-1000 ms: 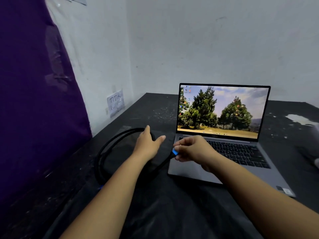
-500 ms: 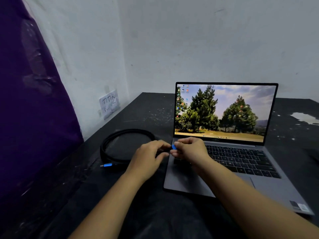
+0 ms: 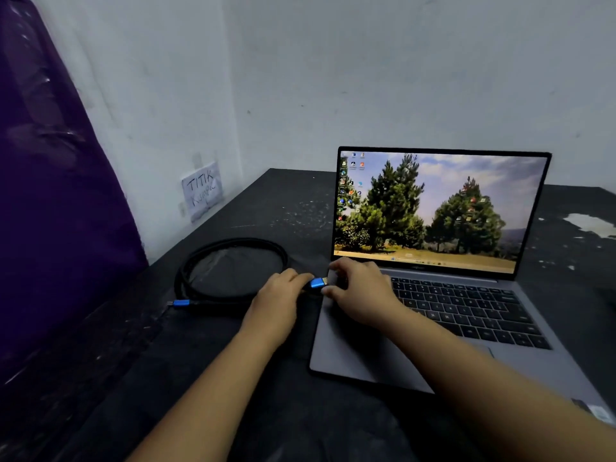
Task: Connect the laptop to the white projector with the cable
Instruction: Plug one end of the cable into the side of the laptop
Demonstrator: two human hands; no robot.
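The grey laptop (image 3: pixel 366 358) stands open on the black table (image 3: pixel 266 411), its screen lit with a picture of trees. Left of it lies the black cable (image 3: pixel 233 243) in a coil, one blue plug (image 3: pixel 181 302) loose on the table. The other blue plug (image 3: pixel 318 282) sits level at the laptop's left edge, its metal tip pointing at that side. My left hand (image 3: pixel 280 295) grips the cable just behind this plug. My right hand (image 3: pixel 360 291) lies on the laptop's left rear corner, fingers curled over the edge beside the plug tip. No projector is in view.
A purple sheet (image 3: pixel 50 195) hangs along the left edge of the table. A handwritten paper note (image 3: pixel 203 191) is taped low on the white wall. A white patch (image 3: pixel 593 225) marks the table at the far right.
The plug passed from my right hand to my left hand. The right hand shifted onto the laptop's left corner, and the plug now points at the laptop's side.
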